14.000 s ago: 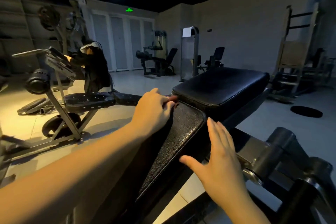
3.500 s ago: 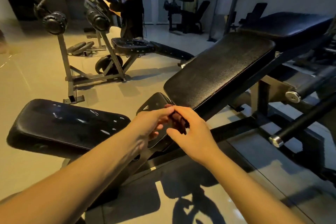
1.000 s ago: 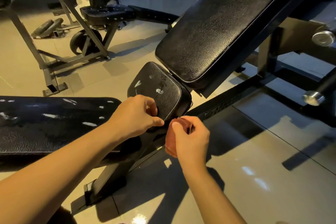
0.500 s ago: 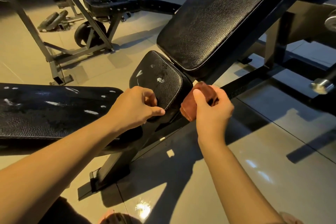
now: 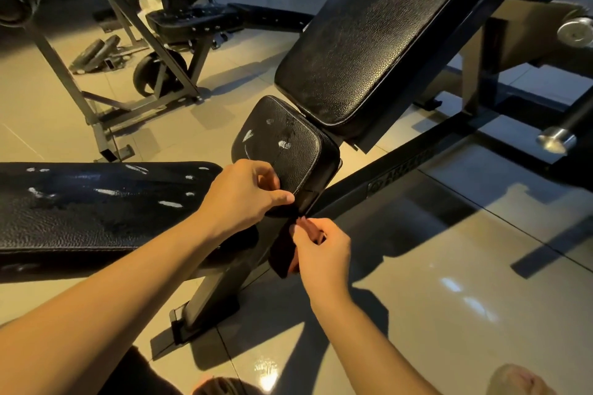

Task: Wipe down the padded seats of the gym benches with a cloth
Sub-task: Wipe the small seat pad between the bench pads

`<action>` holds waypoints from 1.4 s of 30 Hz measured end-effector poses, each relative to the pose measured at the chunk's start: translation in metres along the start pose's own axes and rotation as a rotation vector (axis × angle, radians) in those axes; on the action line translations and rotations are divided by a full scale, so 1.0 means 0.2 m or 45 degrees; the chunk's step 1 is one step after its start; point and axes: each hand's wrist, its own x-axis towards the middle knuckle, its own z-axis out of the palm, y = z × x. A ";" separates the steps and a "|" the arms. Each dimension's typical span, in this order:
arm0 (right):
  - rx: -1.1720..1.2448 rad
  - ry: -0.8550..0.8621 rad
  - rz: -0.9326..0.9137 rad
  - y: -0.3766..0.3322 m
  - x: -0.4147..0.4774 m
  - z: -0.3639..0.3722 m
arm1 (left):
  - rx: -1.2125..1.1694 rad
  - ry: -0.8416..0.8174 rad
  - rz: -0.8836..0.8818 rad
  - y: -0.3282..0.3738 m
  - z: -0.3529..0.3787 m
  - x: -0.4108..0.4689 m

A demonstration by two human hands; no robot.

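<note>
The cloth [image 5: 284, 252] was a dark reddish-brown rag. It hung limp just below the near edge of the seat pad [image 5: 288, 144], pinched between the thumb and curled fingers of the right hand [image 5: 324, 253]. Shadow hid its folds. The left hand [image 5: 244, 199] curled its fingers over the pad's near corner, thumb along the rim. The pad was pebbled black vinyl, rounded, piped and scuffed white.
</note>
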 end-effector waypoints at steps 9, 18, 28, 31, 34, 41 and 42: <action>0.085 0.005 -0.024 -0.08 0.05 -0.03 | 0.014 0.017 0.025 0.00 0.01 0.00; 0.049 -0.043 -0.083 -0.12 0.08 -0.05 | -0.006 0.011 0.015 0.00 0.00 0.01; 0.065 -0.054 -0.005 -0.08 0.08 -0.04 | -0.051 -0.054 0.022 -0.01 -0.03 0.03; 0.045 -0.107 0.152 -0.05 0.07 -0.05 | -0.087 -0.061 0.013 -0.02 -0.02 0.02; 0.140 0.033 0.125 -0.14 0.13 -0.09 | -0.102 -0.092 0.018 -0.03 -0.03 0.03; 0.322 0.451 -0.423 -0.43 0.27 -0.26 | -0.114 -0.152 0.032 -0.03 -0.05 0.04; 0.309 0.443 -0.469 -0.43 0.25 -0.25 | -0.118 -0.153 0.025 -0.03 -0.04 0.04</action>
